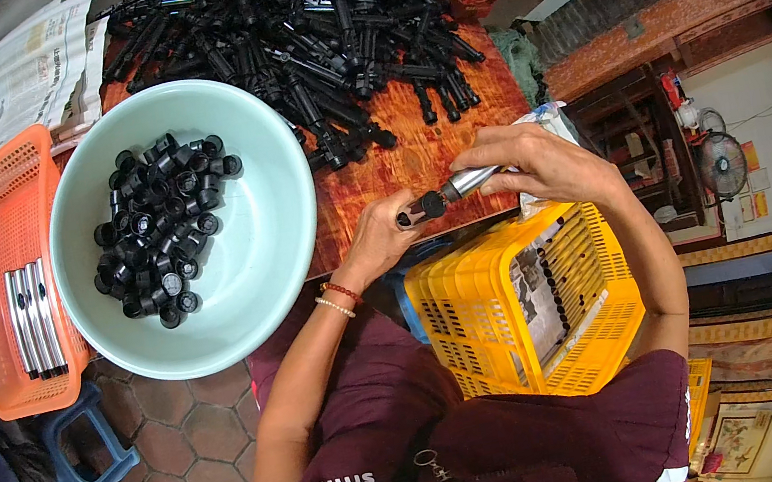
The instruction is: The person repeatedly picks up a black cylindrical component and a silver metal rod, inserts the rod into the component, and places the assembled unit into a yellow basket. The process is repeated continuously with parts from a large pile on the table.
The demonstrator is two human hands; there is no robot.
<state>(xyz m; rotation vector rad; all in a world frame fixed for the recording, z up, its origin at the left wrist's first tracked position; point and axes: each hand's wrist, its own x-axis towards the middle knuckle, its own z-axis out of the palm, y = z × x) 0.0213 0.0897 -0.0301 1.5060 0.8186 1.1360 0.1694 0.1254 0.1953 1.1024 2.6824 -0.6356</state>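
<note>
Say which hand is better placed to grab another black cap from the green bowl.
Left, probably. The left hand sits at the black end of the silver tube, right beside the rim of the green bowl holding the black caps. The right hand grips the tube on the far side, over the yellow crate.

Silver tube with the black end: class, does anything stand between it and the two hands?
Nothing visible does. The right hand grips the silver tube directly, and the left hand pinches its black end.
</note>
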